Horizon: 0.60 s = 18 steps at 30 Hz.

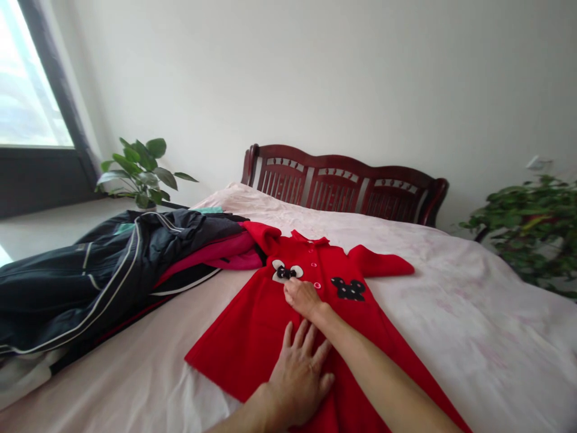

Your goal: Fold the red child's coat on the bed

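A red child's coat point(252, 337) lies spread flat on the bed, collar toward the headboard and sleeves out to the sides. Its chest carries a black-and-white bow appliqué point(286, 272) and a black dotted mouse-head patch point(348, 288). Small pink buttons point(313, 264) run down the front. My right hand point(302, 297) rests on the placket with fingers bunched, pinching the red cloth near a button. Lower down, my left hand point(300, 376) presses flat on the coat with fingers spread, holding nothing.
A pile of black track clothing point(112, 282) and magenta garments point(225, 249) lies on the bed's left side, touching the coat's sleeve. A dark wooden headboard point(342, 186) stands behind. Potted plants point(139, 174) stand on both sides, with a window at far left.
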Each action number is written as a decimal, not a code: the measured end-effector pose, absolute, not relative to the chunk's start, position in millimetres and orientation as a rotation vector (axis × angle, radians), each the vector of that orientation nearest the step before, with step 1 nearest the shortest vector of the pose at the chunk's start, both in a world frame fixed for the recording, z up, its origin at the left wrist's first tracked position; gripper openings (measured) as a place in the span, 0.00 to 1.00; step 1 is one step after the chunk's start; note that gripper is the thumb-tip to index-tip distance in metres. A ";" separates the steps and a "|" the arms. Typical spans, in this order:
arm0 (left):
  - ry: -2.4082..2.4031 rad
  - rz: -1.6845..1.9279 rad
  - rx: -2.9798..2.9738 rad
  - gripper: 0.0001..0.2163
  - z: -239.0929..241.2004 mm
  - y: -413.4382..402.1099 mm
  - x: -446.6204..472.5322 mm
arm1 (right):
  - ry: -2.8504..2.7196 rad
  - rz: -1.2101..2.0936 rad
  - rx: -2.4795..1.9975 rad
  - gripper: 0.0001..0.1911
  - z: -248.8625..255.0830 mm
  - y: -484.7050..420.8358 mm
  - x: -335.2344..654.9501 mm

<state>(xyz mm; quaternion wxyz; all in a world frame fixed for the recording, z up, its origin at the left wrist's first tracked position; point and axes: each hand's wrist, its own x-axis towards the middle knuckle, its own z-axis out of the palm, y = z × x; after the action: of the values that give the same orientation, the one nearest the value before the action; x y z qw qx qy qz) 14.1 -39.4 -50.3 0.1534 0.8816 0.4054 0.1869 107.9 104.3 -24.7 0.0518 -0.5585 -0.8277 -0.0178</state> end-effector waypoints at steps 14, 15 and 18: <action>1.136 0.528 2.472 0.28 -45.2 -39.3 13.9 | -2.509 -0.026 -1.652 0.13 -22.9 124.0 101.2; 1.131 0.529 2.466 0.29 -44.2 -39.6 13.5 | -2.509 -0.032 -1.658 0.14 -23.1 123.8 99.5; 1.119 0.528 2.453 0.29 -42.3 -40.3 12.8 | -2.459 -0.053 -1.708 0.14 -26.6 123.9 98.1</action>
<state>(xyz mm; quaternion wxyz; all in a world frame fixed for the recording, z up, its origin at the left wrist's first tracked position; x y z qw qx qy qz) 12.8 -40.3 -42.3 0.1959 0.8756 0.3993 0.1885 98.1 123.9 -26.6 0.0734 -0.5690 -0.8189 -0.0178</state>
